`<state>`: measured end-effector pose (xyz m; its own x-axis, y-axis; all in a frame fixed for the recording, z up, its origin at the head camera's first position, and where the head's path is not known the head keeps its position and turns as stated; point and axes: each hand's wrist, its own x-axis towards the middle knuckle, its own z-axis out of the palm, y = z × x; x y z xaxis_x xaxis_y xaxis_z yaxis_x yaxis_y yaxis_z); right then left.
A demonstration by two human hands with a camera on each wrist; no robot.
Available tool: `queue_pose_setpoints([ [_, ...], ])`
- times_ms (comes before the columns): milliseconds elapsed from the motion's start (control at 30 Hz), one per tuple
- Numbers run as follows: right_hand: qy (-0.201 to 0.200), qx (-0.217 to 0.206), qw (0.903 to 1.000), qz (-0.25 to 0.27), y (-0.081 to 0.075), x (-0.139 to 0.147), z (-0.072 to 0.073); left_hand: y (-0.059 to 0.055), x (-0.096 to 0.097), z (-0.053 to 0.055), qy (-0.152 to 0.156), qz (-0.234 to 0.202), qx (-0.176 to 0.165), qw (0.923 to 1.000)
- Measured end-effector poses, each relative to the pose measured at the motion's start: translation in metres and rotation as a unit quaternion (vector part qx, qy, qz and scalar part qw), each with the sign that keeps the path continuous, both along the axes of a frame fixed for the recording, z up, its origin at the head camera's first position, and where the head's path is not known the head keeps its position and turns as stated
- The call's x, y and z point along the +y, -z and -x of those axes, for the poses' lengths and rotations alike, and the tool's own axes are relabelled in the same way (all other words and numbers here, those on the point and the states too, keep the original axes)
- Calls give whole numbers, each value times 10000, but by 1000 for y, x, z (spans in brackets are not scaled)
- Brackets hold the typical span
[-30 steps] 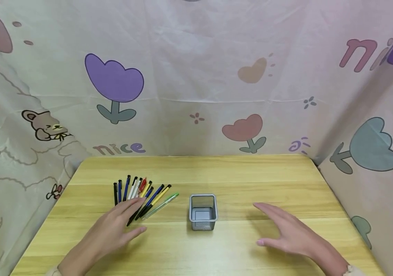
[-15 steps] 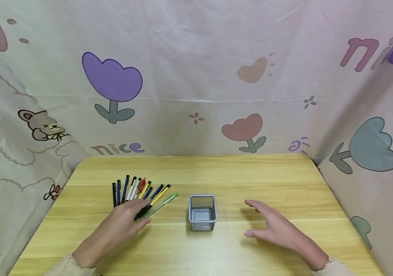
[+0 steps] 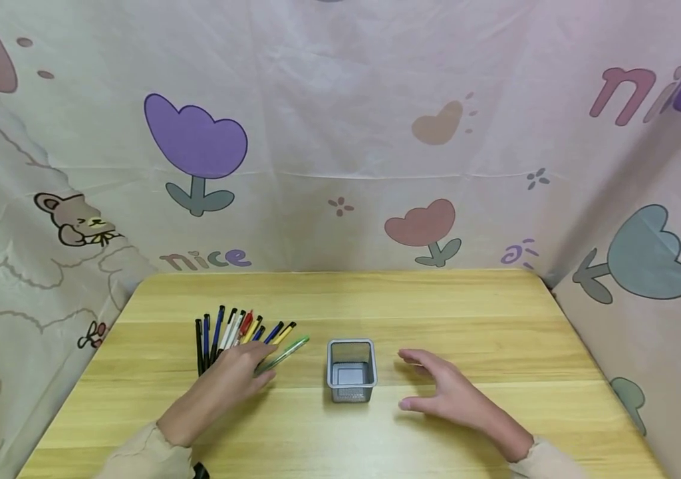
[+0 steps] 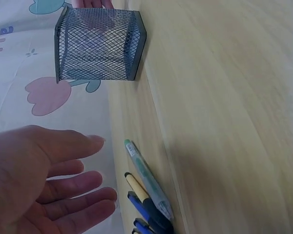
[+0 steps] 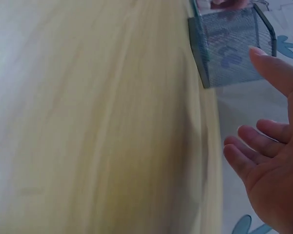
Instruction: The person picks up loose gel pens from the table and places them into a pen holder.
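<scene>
In the head view my left hand (image 3: 229, 376) hovers over the near ends of a fan of pens, its thumb and fingers apart and holding nothing. A clear pen with a green tip (image 3: 289, 352) lies at the right of the fan, closest to that hand's fingertips; the left wrist view shows the same green-tipped pen (image 4: 147, 178) on the table. The grey mesh pen holder (image 3: 352, 386) stands upright between my hands. To its right is my right hand (image 3: 451, 392), thumb and fingers spread towards the holder without touching it. That hand is empty in the right wrist view too.
More pens with black, blue, white, red and yellow barrels, among them a red pen (image 3: 247, 322), lie left of the holder. The wooden table (image 3: 436, 299) meets a printed cloth (image 3: 298, 133) at the back and both sides.
My left hand has moved right across the pens, covering more of the yellow and green-tipped ones. My right hand has come left, nearer the mesh holder. Pens and holder have stayed put.
</scene>
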<state>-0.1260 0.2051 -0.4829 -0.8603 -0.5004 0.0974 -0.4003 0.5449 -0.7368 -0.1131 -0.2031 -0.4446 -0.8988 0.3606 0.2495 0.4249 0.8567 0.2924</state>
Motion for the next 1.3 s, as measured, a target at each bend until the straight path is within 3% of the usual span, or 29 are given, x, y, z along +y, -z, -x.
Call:
queue_pose_setpoints([
  [200,-24,-131,9992,374,10,-16,3,3,9,6,-56,181,-303,9994],
  [467,26,-464,9951,868,10,-40,4,7,13,12,-140,497,-321,9981],
  [767,-116,-681,9883,1361,14,-60,7,15,21,18,-230,472,-565,9970],
  [1300,-128,-1153,9786,1697,17,-72,9,24,25,27,-211,509,-368,9978],
])
